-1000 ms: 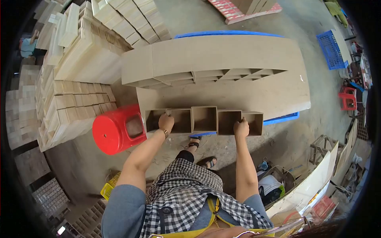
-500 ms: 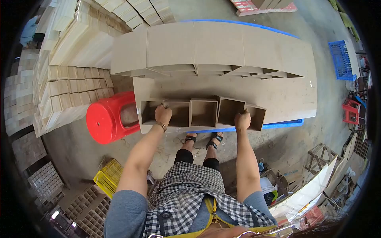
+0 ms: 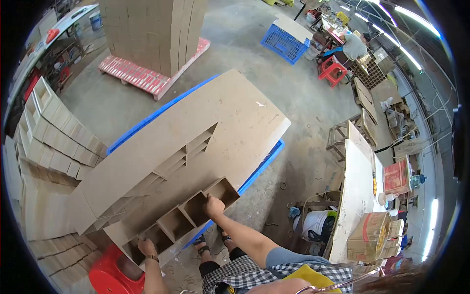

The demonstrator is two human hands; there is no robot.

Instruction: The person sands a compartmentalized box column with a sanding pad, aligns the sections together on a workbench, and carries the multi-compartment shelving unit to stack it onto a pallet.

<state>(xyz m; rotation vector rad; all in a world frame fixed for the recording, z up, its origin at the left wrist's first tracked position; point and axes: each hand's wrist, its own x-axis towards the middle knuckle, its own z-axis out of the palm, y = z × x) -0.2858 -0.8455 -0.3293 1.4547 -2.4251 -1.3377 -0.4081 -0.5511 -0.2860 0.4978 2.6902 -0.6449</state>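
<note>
A row of several open brown boxes [image 3: 176, 225] lies along the near edge of a large brown board [image 3: 254, 125]. My left hand [image 3: 147, 247] is closed on the wall between boxes near the row's left end. Toward the right end, my right hand [image 3: 214, 207] grips another wall between two boxes, fingers wrapped over its edge. Behind the row, a long block of similar brown compartments [image 3: 147, 161] stands on the same board. Fingertips inside the boxes are partly hidden.
Beside the row's left end is a red stool [image 3: 110, 277]. Blue plastic edges [image 3: 264, 166] show beneath the board. Stacked wooden pieces [image 3: 54, 142] rise at left. A loaded red-and-white pallet [image 3: 132, 73] stands beyond. A person [image 3: 353, 46] sits far off near a blue crate [image 3: 284, 44].
The view has swung to the right, so the board and boxes appear slanted. Both hands remain on the row; its boxes were uneven half a second ago and now sit closer in line.
</note>
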